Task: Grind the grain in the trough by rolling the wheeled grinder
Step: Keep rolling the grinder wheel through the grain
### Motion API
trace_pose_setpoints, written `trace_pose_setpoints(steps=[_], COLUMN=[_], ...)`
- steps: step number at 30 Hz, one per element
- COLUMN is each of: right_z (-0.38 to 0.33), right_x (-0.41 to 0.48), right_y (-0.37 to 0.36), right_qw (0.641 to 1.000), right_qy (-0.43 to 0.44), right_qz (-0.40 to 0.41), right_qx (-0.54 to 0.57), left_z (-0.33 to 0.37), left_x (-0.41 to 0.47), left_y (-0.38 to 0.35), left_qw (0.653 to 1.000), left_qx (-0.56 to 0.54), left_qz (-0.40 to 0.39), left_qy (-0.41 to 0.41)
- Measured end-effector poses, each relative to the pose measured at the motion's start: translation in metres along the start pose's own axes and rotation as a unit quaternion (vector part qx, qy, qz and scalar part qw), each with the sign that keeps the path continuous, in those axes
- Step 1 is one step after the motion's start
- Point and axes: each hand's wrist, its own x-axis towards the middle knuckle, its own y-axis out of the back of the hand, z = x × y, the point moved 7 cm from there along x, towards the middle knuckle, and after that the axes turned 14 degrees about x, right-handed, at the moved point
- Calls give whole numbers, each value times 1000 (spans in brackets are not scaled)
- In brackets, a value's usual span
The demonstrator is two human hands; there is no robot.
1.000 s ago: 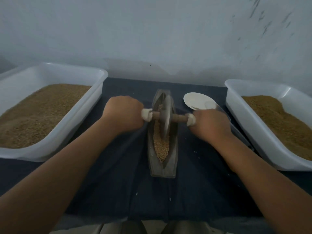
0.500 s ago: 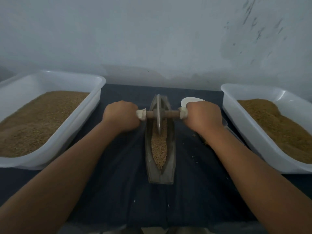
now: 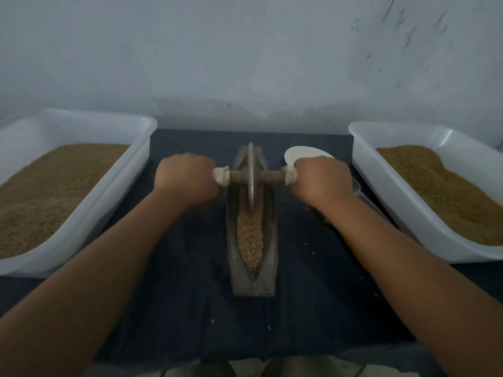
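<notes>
Head view: left grip (image 3: pixel 187 178) and right grip (image 3: pixel 322 179) clamped on grinder (image 3: pixel 251 176) over dark cloth (image 3: pixel 190 308), wall (image 3: pixel 245 50) behind

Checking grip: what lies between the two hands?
Head view: the wooden axle and its metal wheel, set in the trough, between left hand and right hand.

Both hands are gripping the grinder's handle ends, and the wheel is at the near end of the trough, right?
Not quite. In the head view the left hand and right hand do grip the handle ends, but the wheel sits toward the far end of the trough.
</notes>
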Motion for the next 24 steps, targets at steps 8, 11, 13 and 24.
trace_pose_setpoints(steps=[8,11,13,24], right_z=[5,5,4,1], right_x=[-48,-67,-61,-19], right_y=[1,8,4,0], right_qw=[992,987,990,997], right_qy=[38,46,31,14], right_qz=[-119,-150,-138,-79], right_qx=[27,44,30,8], left_z=[2,0,2,2], left_x=[-54,-81,-68,-26], left_y=[16,22,18,13], left_qw=[997,992,993,999], left_qx=[43,66,70,13], left_qz=[32,84,70,-12], left_qy=[-57,-67,-67,-29])
